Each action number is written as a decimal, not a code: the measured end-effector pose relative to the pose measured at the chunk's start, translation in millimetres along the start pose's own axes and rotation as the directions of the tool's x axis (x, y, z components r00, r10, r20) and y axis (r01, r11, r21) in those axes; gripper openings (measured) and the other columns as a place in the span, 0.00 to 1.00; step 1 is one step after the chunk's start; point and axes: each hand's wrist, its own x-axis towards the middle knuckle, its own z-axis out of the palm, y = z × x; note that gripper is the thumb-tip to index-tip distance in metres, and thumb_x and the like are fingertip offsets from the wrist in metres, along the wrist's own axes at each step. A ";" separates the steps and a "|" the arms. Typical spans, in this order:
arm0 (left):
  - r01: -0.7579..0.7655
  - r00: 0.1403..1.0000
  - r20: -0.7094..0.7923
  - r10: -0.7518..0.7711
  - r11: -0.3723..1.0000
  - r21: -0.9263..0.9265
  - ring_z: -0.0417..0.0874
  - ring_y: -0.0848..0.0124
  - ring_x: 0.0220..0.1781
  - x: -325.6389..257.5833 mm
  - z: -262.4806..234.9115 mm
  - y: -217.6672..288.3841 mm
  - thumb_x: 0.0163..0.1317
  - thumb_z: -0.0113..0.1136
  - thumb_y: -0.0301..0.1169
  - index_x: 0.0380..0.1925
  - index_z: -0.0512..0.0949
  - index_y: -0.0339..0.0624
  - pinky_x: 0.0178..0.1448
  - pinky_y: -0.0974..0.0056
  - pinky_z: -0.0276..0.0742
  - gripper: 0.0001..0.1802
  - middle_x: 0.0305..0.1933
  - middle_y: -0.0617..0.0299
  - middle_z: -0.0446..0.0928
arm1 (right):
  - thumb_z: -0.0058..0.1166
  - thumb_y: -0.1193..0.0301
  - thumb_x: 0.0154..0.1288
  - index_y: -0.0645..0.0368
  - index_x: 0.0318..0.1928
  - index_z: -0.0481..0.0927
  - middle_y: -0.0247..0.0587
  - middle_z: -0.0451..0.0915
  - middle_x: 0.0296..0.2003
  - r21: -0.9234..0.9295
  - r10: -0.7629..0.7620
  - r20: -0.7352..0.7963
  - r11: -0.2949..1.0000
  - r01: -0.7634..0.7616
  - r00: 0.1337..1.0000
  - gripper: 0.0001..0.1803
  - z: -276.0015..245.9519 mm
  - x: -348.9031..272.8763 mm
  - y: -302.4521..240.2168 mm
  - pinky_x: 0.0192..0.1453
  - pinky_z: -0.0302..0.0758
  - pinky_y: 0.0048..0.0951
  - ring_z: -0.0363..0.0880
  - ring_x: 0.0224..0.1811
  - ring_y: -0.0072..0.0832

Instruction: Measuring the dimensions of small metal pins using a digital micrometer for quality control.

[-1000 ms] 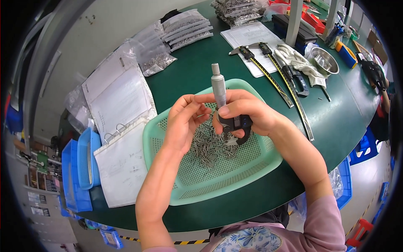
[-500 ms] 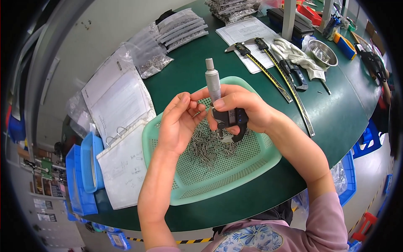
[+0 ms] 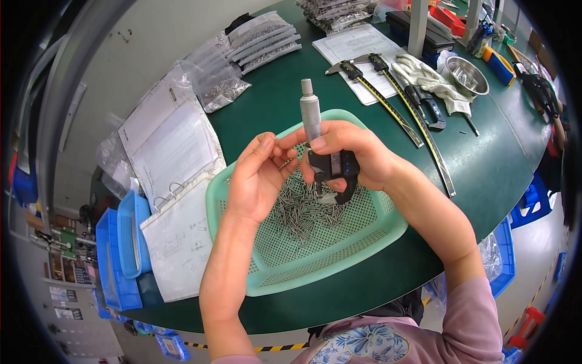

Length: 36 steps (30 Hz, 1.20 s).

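Observation:
My right hand point(image 3: 367, 155) is wrapped round a digital micrometer point(image 3: 311, 115), its grey thimble pointing up and its dark frame with a small display below. My left hand point(image 3: 254, 182) is beside it, thumb and fingertips pinched together near my right fingertips. Whatever lies in that pinch is too small to make out. Both hands are above a light green perforated plastic basket point(image 3: 321, 270). Many small metal pins point(image 3: 300, 219) lie heaped in its middle, partly hidden by my hands and the micrometer.
An open ring binder point(image 3: 176, 242) and blue trays point(image 3: 115, 267) flank the basket on the left. Bagged parts point(image 3: 264, 45) are stacked behind. Two long calipers point(image 3: 418, 124), a white glove point(image 3: 433, 82) and a metal bowl point(image 3: 470, 73) lie at the far right of the green table point(image 3: 485, 170).
The micrometer has shifted slightly up and turned a little, so its display shows more plainly. My left hand has barely moved, still pinched.

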 end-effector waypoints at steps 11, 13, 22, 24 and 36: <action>-0.008 1.000 0.001 0.008 1.000 -0.007 0.72 0.72 0.38 -1.4 2.1 -0.4 0.64 0.47 0.36 0.29 0.68 0.43 0.49 0.63 0.68 0.09 0.34 0.62 0.71 | 0.45 0.61 0.51 0.69 0.50 0.70 0.45 0.77 0.22 0.009 0.020 -0.025 1.000 -0.020 0.999 0.29 -0.4 0.7 1.4 0.14 0.63 0.17 0.66 0.10 0.20; -0.001 1.000 0.006 0.001 1.000 -0.003 0.72 0.73 0.39 -1.8 5.3 1.0 0.64 0.46 0.35 0.28 0.68 0.43 0.49 0.63 0.68 0.09 0.40 0.57 0.74 | 0.45 0.61 0.52 0.69 0.50 0.70 0.45 0.77 0.22 0.002 0.028 -0.040 1.000 -0.028 0.999 0.28 -0.6 -0.1 0.6 0.14 0.63 0.17 0.66 0.10 0.20; -0.030 0.998 0.059 0.028 0.999 0.031 0.73 0.67 0.39 0.8 -1.1 -0.8 0.63 0.46 0.35 0.32 0.70 0.43 0.37 0.58 0.72 0.09 0.43 0.56 0.74 | 0.46 0.63 0.54 0.66 0.36 0.74 0.41 0.76 0.21 0.055 0.011 -0.017 0.998 -0.010 1.000 0.17 1.4 -1.4 -1.3 0.14 0.62 0.19 0.66 0.13 0.19; -0.023 0.999 0.035 0.022 0.999 0.023 0.73 0.66 0.39 0.8 1.6 -2.1 0.63 0.46 0.35 0.32 0.70 0.42 0.37 0.58 0.72 0.09 0.43 0.56 0.74 | 0.46 0.63 0.54 0.66 0.36 0.74 0.41 0.76 0.21 0.053 0.025 -0.030 0.998 -0.023 0.999 0.17 0.5 -2.3 -0.7 0.14 0.62 0.19 0.66 0.13 0.19; 0.001 1.000 0.026 -0.002 0.999 0.033 0.73 0.72 0.39 -1.6 3.4 -1.1 0.62 0.51 0.33 0.32 0.69 0.43 0.49 0.64 0.67 0.06 0.34 0.64 0.72 | 0.39 0.54 0.55 0.70 0.44 0.73 0.43 0.75 0.21 0.104 -0.035 -0.146 0.993 0.050 0.989 0.30 -0.2 0.4 -1.1 0.15 0.63 0.18 0.66 0.11 0.22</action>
